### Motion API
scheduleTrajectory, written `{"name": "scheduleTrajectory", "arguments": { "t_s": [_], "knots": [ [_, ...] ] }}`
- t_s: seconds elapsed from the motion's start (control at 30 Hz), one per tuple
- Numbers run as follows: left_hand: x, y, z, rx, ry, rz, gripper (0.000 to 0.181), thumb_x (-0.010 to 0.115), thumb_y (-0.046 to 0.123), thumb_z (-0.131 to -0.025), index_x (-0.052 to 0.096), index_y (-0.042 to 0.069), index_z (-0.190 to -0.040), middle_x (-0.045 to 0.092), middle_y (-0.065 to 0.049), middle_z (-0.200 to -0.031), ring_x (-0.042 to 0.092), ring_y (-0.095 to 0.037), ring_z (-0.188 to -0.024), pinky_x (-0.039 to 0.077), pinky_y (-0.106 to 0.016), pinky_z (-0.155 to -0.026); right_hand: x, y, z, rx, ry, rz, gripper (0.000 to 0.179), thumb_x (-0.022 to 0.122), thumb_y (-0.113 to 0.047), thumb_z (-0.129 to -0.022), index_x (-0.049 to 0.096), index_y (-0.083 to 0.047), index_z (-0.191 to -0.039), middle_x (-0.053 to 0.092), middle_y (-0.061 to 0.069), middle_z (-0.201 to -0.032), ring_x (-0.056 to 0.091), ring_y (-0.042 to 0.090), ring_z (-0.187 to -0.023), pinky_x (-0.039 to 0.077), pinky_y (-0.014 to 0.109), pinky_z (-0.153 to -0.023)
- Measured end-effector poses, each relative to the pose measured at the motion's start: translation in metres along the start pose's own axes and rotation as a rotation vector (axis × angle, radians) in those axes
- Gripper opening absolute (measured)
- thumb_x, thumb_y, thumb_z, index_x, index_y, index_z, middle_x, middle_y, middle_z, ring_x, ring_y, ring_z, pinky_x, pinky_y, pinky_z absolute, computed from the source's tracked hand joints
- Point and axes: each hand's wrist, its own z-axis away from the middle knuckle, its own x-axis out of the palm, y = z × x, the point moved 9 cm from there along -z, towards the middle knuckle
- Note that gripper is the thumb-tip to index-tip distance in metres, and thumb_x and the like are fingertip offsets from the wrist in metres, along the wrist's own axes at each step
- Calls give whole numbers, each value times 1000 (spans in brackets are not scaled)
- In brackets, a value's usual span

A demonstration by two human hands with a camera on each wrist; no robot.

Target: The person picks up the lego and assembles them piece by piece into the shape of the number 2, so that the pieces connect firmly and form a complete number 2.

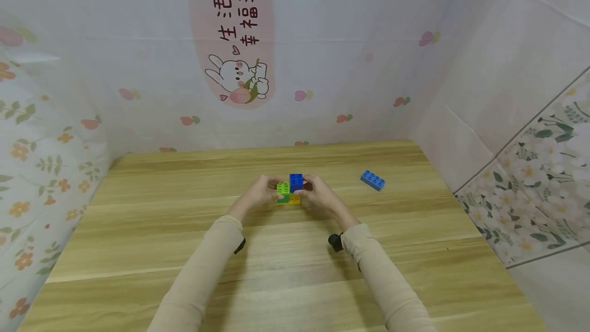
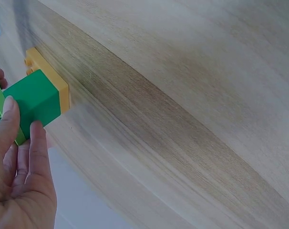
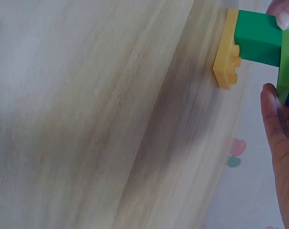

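Note:
A small stack of toy building bricks stands on the table, between both hands. At its base lies a flat yellow brick (image 3: pixel 224 57), and a green brick (image 2: pixel 37 98) sits on one end of it. On top, a flat light green brick (image 1: pixel 282 187) reaches out past the green one over the bare yellow studs. A dark blue brick (image 1: pixel 296 183) rises from that overhanging end. My left hand (image 1: pixel 260 192) pinches the green brick from the left, thumb and index finger on its sides. From the right, my right hand (image 1: pixel 321 196) grips the dark blue brick.
A lighter blue brick (image 1: pixel 372 180) with several studs lies on the wooden table (image 1: pixel 286 281), right of the stack. Behind the table hangs a printed cloth (image 1: pixel 295 55). Patterned cloth also lines the left and right sides.

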Motion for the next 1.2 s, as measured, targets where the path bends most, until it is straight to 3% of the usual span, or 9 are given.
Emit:
{"name": "scheduleTrajectory", "arguments": {
  "t_s": [0.17,0.33,0.67,1.2],
  "knots": [
    [3,3,-1,-1,-6,-3,45,64,5,-83,51,-2,-126,54,-18,-127,51,-31,-117,43,-41,-100,-4,7,3,43,16,1,42,61,-13,-88,50,1,-126,52,17,-122,57,29,-108,49,37,-92],
    [4,5,-1,-1,0,8,45,65,3,-82,52,-3,-125,55,-19,-125,52,-31,-114,44,-41,-99,-6,14,8,21,35,5,48,63,-12,-86,48,0,-129,53,20,-125,52,34,-114,44,42,-98],
    [4,1,-1,2,6,10,44,64,2,-82,51,-4,-124,54,-20,-125,52,-32,-114,44,-41,-98,-14,38,19,61,86,3,53,66,-13,-83,46,0,-130,50,21,-129,48,36,-117,42,47,-99],
    [1,2,3,-25,3,43,46,64,4,-83,51,-2,-126,54,-19,-126,50,-33,-117,43,-42,-100,-60,60,39,127,197,2,50,64,-11,-85,45,4,-129,47,25,-131,44,38,-120,39,49,-101]
  ]
}}
